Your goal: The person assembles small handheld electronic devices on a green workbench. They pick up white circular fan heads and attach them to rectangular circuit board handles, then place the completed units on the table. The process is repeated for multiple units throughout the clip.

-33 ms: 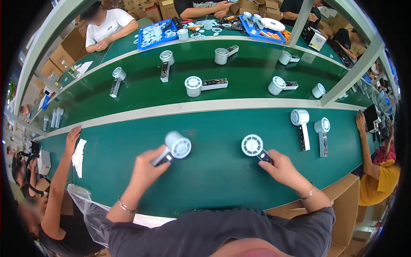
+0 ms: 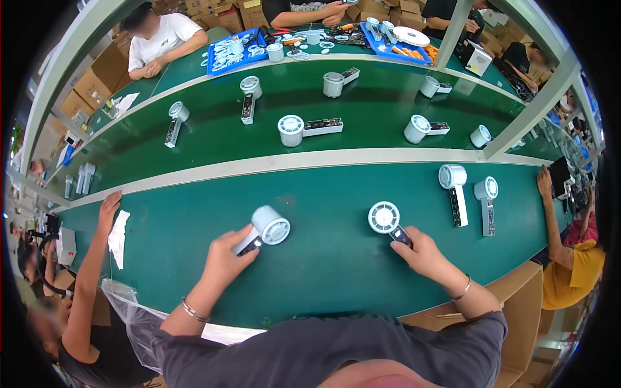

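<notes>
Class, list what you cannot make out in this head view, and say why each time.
All in the head view:
- Handle end of the left-held device: hidden by the left hand.
- Handle end of the right-held device: hidden by the right hand.
- Part of the device beside the slanted post: covered by the slanted post.
- Details of the white rings: too small.

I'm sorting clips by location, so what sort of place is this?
Probably an assembly workshop: several people sit along green work surfaces, what look like handheld fans show bare circuit boards, and loose parts lie in blue trays.
</notes>
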`<state>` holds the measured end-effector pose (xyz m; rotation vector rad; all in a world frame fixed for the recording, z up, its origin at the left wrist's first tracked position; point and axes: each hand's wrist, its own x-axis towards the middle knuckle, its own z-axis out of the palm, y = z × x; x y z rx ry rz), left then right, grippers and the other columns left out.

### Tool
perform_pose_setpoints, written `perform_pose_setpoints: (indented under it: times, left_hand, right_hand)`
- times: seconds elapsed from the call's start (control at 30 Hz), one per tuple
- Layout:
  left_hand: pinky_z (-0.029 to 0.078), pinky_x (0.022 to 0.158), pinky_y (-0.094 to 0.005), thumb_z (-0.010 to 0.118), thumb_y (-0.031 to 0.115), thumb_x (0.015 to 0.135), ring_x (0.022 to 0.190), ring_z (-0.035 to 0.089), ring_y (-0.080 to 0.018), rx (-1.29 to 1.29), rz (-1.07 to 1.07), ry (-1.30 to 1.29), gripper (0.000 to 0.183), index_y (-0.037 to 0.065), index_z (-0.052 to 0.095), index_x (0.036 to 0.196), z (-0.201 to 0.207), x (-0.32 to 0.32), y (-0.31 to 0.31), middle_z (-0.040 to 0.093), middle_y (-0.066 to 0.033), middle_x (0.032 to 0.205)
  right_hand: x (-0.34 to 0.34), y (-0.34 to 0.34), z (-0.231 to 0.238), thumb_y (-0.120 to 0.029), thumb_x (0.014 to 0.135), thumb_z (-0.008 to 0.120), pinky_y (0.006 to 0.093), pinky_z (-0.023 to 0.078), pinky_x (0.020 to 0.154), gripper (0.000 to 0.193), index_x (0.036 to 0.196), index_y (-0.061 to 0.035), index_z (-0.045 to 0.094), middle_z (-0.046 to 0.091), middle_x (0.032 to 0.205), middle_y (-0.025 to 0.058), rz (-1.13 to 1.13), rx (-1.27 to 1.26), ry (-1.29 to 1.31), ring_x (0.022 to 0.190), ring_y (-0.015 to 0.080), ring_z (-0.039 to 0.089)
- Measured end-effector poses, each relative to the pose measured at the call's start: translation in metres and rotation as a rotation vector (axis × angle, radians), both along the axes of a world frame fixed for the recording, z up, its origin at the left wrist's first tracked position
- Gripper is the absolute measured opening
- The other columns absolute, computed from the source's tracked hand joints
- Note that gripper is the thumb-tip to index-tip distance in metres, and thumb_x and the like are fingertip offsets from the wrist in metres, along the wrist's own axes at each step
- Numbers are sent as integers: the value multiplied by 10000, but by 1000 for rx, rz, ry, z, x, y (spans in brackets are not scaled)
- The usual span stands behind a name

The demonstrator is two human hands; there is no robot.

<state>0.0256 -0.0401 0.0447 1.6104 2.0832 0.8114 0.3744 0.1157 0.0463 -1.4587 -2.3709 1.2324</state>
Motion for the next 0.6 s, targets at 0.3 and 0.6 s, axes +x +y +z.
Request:
perform_pose_setpoints:
  times: [0.3, 0.6]
  left_hand:
    - [437, 578, -260, 501, 232, 876, 629, 509, -161, 1406, 45, -607, 254, -5, 570, 935, 89, 20, -14, 567, -63, 814]
    - [450, 631, -241, 630, 111, 782, 728, 539, -119, 1266, 269, -120, 323, -33, 536, 1056, 72, 29, 11, 577, -97, 958]
  right_hand:
    - [-5, -8, 111, -552, 812, 566, 305, 427, 593, 596, 1133, -64, 446, 480, 936, 56, 233, 1122, 2042, 695, 178, 479]
    - [-46, 32, 87, -379, 894, 539, 276, 431, 524, 399, 1079, -27, 497, 534, 759, 29, 51, 1068, 1378, 598, 181, 526]
